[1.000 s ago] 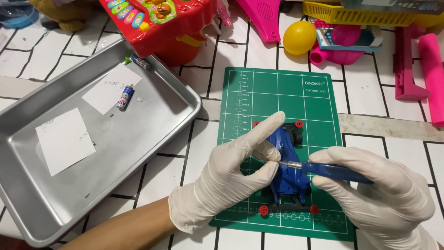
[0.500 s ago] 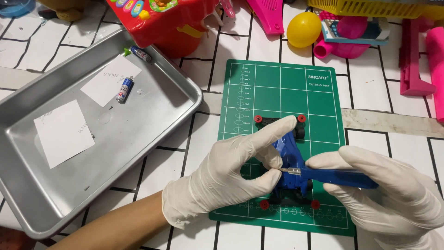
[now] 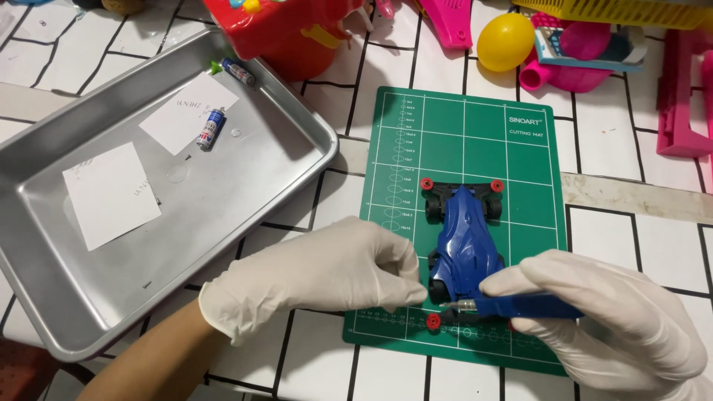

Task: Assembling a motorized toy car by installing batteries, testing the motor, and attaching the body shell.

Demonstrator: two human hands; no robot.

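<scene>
Blue toy race car [image 3: 462, 249] w/ black wheels and small red rollers at its corners sits upright on a green cutting mat [image 3: 520, 148], roughly mid-mat toward the near edge, nose pointing away from the person. Left hand [image 3: 327, 271], white glove, is curled w/ fingertips pinched together right at the car's near-left corner, touching or just about touching the body; can't tell if it actually grips anything. Right hand [image 3: 605, 312], also gloved, is closed around a blue-handled screwdriver [image 3: 520, 304], held roughly level, metal tip pointing left and meeting the car's near end, just above a red roller. Mat lies on a white tiled tabletop [image 3: 639, 245] w/ dark grout lines. Left of the mat, close to its edge, is a metal tray [image 3: 89, 312], set at an angle; inside it: two white paper squares [image 3: 111, 194], one small battery [image 3: 209, 128] by the farther paper, another battery [image 3: 238, 72] near the tray's far rim. Beyond the tray and mat, along the far side: a red plastic toy [image 3: 290, 30], pink plastic pieces [image 3: 679, 96], a yellow egg-shaped ball [image 3: 505, 41], and a yellow basket [image 3: 631, 11] at the top edge, all well apart from both hands.
</scene>
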